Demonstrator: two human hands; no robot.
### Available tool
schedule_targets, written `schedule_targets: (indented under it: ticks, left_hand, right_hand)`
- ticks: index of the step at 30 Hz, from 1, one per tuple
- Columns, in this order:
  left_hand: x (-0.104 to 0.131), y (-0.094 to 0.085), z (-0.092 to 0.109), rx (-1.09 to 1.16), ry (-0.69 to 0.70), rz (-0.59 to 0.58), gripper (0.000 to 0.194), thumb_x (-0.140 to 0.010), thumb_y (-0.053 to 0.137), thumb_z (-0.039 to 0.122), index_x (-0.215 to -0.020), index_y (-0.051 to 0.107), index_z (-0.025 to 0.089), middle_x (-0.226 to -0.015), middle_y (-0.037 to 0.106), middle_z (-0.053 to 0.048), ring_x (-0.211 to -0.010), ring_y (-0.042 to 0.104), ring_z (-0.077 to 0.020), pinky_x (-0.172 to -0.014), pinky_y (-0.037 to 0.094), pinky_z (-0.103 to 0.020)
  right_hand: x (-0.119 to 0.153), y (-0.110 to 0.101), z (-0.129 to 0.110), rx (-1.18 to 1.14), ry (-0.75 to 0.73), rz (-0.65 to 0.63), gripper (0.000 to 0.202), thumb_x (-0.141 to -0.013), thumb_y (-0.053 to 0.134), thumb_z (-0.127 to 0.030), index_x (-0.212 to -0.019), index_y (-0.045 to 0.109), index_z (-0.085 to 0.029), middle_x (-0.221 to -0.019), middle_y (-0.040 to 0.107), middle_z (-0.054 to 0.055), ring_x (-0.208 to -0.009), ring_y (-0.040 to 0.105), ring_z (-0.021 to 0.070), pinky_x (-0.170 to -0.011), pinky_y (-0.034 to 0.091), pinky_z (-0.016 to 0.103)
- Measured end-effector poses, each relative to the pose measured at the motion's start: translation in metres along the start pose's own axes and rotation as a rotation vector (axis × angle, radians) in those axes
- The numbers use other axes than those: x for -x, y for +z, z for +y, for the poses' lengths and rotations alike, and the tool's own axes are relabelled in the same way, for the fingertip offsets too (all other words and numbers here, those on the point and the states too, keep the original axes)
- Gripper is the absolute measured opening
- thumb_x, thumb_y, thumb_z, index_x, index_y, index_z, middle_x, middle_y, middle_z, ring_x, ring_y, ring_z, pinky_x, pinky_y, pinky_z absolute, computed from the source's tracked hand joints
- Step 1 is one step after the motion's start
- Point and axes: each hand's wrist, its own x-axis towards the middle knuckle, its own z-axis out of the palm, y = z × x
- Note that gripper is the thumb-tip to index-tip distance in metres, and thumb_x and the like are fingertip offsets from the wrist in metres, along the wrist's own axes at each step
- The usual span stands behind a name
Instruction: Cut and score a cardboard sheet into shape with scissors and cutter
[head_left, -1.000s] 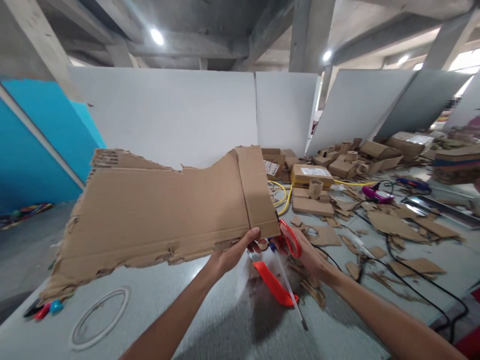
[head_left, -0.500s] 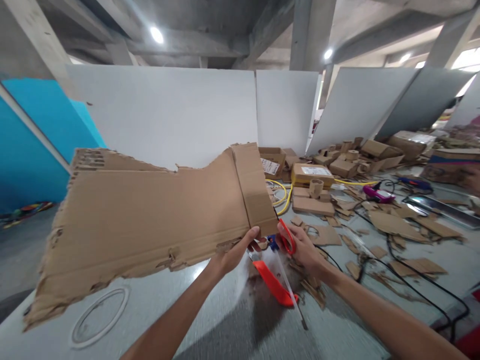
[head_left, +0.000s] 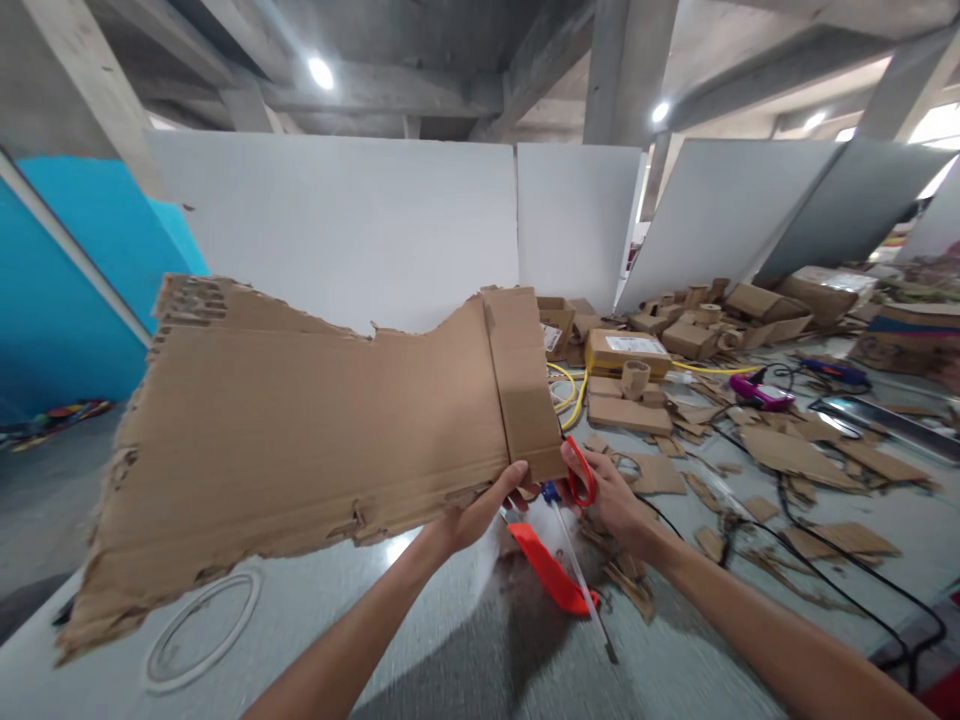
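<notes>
One big torn cardboard sheet (head_left: 322, 420) was up over the table (head_left: 435, 650), broad face to the wearer, with a creased strip along its right end. Left hand (head_left: 499, 495) had the bottom edge near that end, thumb on the front, fingers curled behind, pinching the board. Right hand (head_left: 611, 500) was just beside it, fingers bent around the red loop handle of the scissors (head_left: 581, 472) at the lower right corner; blades hidden, so couldn't tell what they touched. Its fingertips were partly hidden too. Ragged edges top and bottom; left end hung lower, couldn't tell if it touched the table. Below the hands: an orange-handled tool (head_left: 551, 575) and a clear rod (head_left: 579, 575), the rod slanting past the handle. White ring (head_left: 202, 632) lay at left, partly under the sheet's outline. Right side had a taped box (head_left: 626, 355), cardboard tube (head_left: 635, 376), yellow cord (head_left: 576, 402), cardboard scraps (head_left: 799, 455), purple device (head_left: 761, 392) and black cables (head_left: 840, 557). White panels (head_left: 337, 220) stood behind.
</notes>
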Motion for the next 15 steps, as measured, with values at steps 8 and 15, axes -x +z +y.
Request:
schedule_targets:
  ticks: [8, 15]
  left_hand:
    - [0.001, -0.008, 0.006, 0.027, -0.041, 0.059, 0.048, -0.087, 0.059, 0.062, -0.076, 0.075, 0.018, -0.077, 0.078, -0.008, -0.066, 0.069, -0.0185, -0.07, 0.059, -0.031]
    - [0.001, -0.014, 0.008, 0.106, -0.027, 0.158, 0.046, -0.087, 0.064, 0.059, -0.077, 0.078, 0.016, -0.08, 0.079, -0.011, -0.067, 0.07, -0.0196, -0.067, 0.059, -0.031]
  right_hand:
    - [0.005, 0.001, 0.0, -0.027, -0.084, -0.057, 0.056, -0.102, 0.039, -0.063, -0.069, 0.054, -0.02, -0.063, 0.053, -0.001, -0.06, 0.045, 0.0137, -0.062, 0.035, 0.029]
    - [0.003, 0.002, 0.007, 0.024, -0.034, -0.099, 0.054, -0.1, 0.041, -0.065, -0.077, 0.062, -0.02, -0.075, 0.062, 0.002, -0.069, 0.051, 0.0171, -0.067, 0.037, 0.032]
